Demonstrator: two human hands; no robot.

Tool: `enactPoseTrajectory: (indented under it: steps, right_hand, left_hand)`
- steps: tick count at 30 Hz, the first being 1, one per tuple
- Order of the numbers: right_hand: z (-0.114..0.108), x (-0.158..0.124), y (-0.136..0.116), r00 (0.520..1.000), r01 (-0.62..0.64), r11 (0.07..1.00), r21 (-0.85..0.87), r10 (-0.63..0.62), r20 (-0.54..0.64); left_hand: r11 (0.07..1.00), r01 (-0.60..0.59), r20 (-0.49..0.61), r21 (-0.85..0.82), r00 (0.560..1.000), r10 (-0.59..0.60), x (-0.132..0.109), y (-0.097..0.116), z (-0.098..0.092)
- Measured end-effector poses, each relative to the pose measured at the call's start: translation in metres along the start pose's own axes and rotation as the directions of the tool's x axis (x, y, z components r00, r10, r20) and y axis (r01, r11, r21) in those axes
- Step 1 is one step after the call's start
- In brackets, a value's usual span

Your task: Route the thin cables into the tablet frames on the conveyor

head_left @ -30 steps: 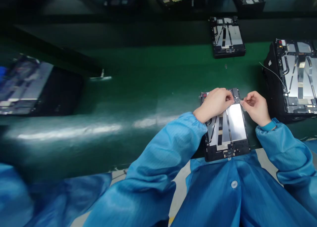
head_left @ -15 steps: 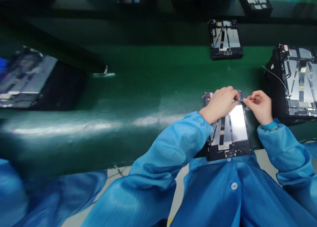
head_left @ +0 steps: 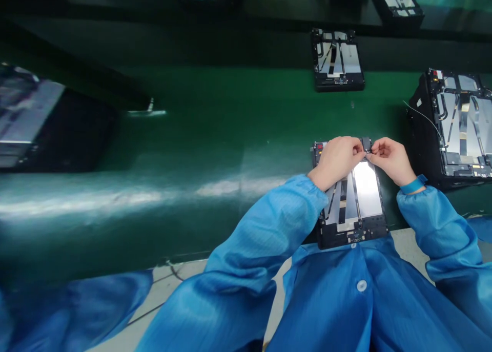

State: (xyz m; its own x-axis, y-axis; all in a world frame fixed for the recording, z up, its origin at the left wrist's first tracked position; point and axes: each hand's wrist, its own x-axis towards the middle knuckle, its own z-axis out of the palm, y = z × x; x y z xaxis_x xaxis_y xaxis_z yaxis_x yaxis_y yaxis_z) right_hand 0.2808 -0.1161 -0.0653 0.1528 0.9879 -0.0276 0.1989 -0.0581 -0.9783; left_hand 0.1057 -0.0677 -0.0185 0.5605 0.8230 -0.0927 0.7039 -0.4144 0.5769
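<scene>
An opened tablet chassis (head_left: 355,208) lies face down on the green belt (head_left: 230,131) just in front of me, showing silver plates and black strips inside. My left hand (head_left: 338,160) rests curled on its top left part, fingertips pinched at the upper edge. My right hand (head_left: 388,157) meets it there, fingers pinched on a small dark part (head_left: 366,145) at the chassis top. What exactly the left fingertips hold is hidden.
A stack of similar chassis (head_left: 457,124) stands at the right. Another chassis (head_left: 337,60) lies farther back on the belt, and one more (head_left: 397,1) at the far edge. A blurred dark tray (head_left: 46,121) is at the left. A neighbour's blue sleeve (head_left: 69,311) shows bottom left.
My right hand has moved left to meet the left hand at the chassis top. The far chassis on the belt has shifted left.
</scene>
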Motion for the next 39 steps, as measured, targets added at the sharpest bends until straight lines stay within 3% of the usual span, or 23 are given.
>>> enactPoseTrajectory:
  steps: [13,16,18,20,22,24,25,27,30,34,37,39]
  right_hand:
    - [0.002,0.003,-0.008,0.999,-0.027,0.998,-0.057,0.029,0.03]
    - [0.003,0.001,-0.007,1.0,-0.005,0.996,-0.086,0.005,0.002]
    - [0.003,-0.001,-0.006,1.0,0.004,0.998,-0.06,-0.005,-0.027]
    - [0.004,-0.005,-0.007,0.997,0.028,0.998,-0.05,-0.031,-0.076]
    - [0.006,-0.011,-0.014,0.988,0.074,0.994,-0.08,-0.084,-0.13]
    - [0.012,-0.017,-0.026,0.983,0.124,0.984,-0.127,-0.139,-0.122]
    - [0.017,-0.02,-0.034,0.984,0.145,0.978,-0.148,-0.158,-0.079]
    - [0.03,-0.027,-0.05,0.983,0.178,0.965,-0.193,-0.167,0.069]
    - [0.054,-0.037,-0.068,0.949,0.195,0.935,-0.298,-0.103,0.298]
    - [0.082,-0.044,-0.079,0.862,0.241,0.877,-0.415,0.004,0.507]
    - [0.085,-0.042,-0.08,0.779,0.331,0.854,-0.401,-0.007,0.627]
    - [0.078,-0.038,-0.08,0.733,0.376,0.844,-0.383,-0.019,0.68]
  left_hand:
    - [1.0,-0.024,-0.014,-0.016,1.0,0.024,0.001,-0.001,0.004]
    - [0.997,-0.044,-0.141,-0.056,0.989,0.036,-0.012,-0.011,-0.013]
    - [0.995,0.045,-0.278,-0.089,0.958,-0.068,-0.029,-0.026,-0.03]
    - [0.966,0.222,-0.317,-0.132,0.914,-0.254,-0.051,-0.042,-0.046]
    - [0.897,0.395,-0.181,-0.199,0.885,-0.43,-0.073,-0.056,-0.052]
    - [0.824,0.491,0.054,-0.282,0.866,-0.497,-0.088,-0.064,-0.046]
    - [0.796,0.508,0.146,-0.329,0.86,-0.488,-0.092,-0.066,-0.04]
    - [0.766,0.498,0.216,-0.407,0.867,-0.449,-0.096,-0.065,-0.026]
    - [0.751,0.44,0.147,-0.491,0.892,-0.427,-0.1,-0.061,-0.015]
    - [0.709,0.257,-0.007,-0.657,0.938,-0.346,-0.117,-0.054,-0.021]
    - [0.698,0.127,-0.059,-0.705,0.97,-0.237,-0.132,-0.049,-0.026]
    - [0.693,0.116,-0.062,-0.711,0.972,-0.226,-0.139,-0.048,-0.022]
